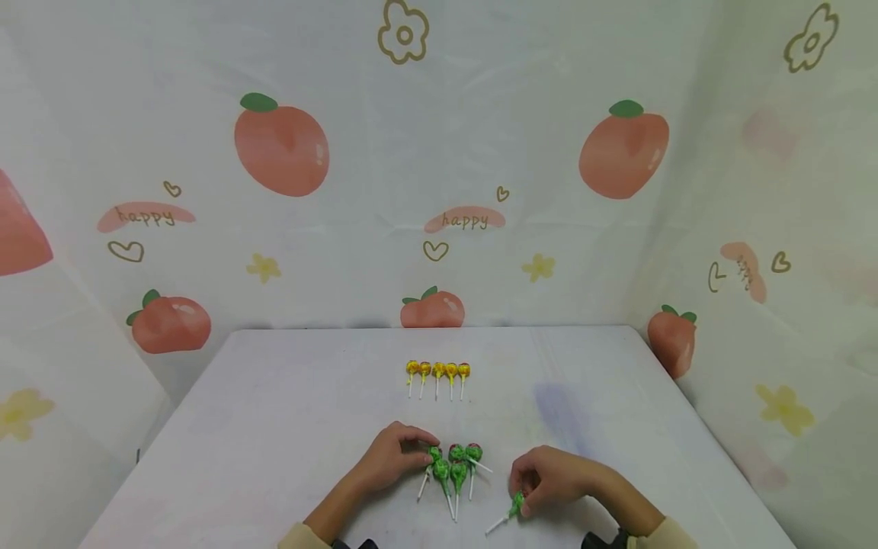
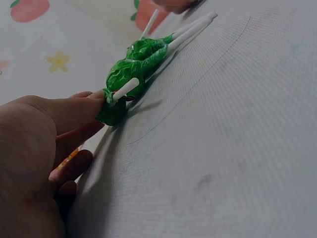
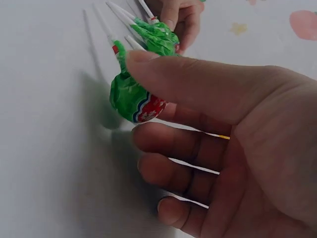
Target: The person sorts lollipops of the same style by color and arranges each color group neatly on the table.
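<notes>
My left hand (image 1: 389, 460) pinches a green-wrapped lollipop (image 2: 114, 111) between thumb and finger at the left side of a bunch of green lollipops (image 1: 458, 474). Its white stick points toward the front of the table. The bunch lies close together, most sticks toward me and one slanting right. To the right of it, my right hand (image 1: 554, 482) holds another green lollipop (image 3: 131, 99) by its wrapped head, thumb on the wrapper. A red patch with white flowers shows on that wrapper, and its stick points front-left in the head view.
Farther back on the white table (image 1: 309, 404), several yellow lollipops (image 1: 439, 370) lie in a neat row, sticks toward me. A white cloth backdrop (image 1: 535, 152) printed with fruit and flowers rises behind the table and along its sides.
</notes>
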A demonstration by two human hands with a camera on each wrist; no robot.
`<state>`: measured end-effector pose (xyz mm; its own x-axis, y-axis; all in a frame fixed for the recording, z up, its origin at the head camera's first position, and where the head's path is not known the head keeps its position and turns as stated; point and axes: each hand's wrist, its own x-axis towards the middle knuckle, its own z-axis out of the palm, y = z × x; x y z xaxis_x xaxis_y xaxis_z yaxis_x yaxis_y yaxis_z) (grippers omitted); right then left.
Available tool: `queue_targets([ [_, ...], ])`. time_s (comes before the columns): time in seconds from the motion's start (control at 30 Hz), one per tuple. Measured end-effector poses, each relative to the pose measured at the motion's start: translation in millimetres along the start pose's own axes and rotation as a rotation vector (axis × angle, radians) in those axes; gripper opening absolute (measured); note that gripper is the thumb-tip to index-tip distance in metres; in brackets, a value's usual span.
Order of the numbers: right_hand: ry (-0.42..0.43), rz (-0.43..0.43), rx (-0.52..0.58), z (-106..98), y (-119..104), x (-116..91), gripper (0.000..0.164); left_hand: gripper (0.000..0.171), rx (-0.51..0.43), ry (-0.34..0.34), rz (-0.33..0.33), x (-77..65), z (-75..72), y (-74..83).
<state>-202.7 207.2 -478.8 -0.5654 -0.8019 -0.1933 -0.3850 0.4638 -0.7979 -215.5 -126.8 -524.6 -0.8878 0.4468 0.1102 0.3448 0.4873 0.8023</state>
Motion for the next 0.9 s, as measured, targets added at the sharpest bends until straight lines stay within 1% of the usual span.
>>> queue_targets([
  [0.27, 0.035, -0.023, -0.014, -16, 5, 6, 0.016, 0.022, 0.006, -0.01, -0.014, 0.8, 0.7, -0.8],
  [0.4, 0.069, 0.009, -0.003, -24, 5, 9, 0.017, 0.023, 0.01, -0.015, -0.013, 1.4, 0.7, -1.5],
  [0.5, 0.104, 0.042, 0.028, -30, 4, 11, 0.018, 0.024, 0.015, -0.013, -0.006, 1.4, 0.8, -1.2],
  [0.6, 0.143, 0.058, 0.071, -35, 2, 14, 0.02, 0.024, 0.015, -0.011, 0.002, 0.8, 1.1, -1.3],
  [0.7, 0.182, 0.055, 0.104, -39, 2, 16, 0.024, 0.024, 0.017, -0.012, 0.001, 0.6, 1.6, -1.8],
  [0.9, 0.251, 0.019, 0.138, -45, 5, 21, 0.026, 0.025, 0.029, -0.01, 0.005, 1.5, 2.0, -2.3],
])
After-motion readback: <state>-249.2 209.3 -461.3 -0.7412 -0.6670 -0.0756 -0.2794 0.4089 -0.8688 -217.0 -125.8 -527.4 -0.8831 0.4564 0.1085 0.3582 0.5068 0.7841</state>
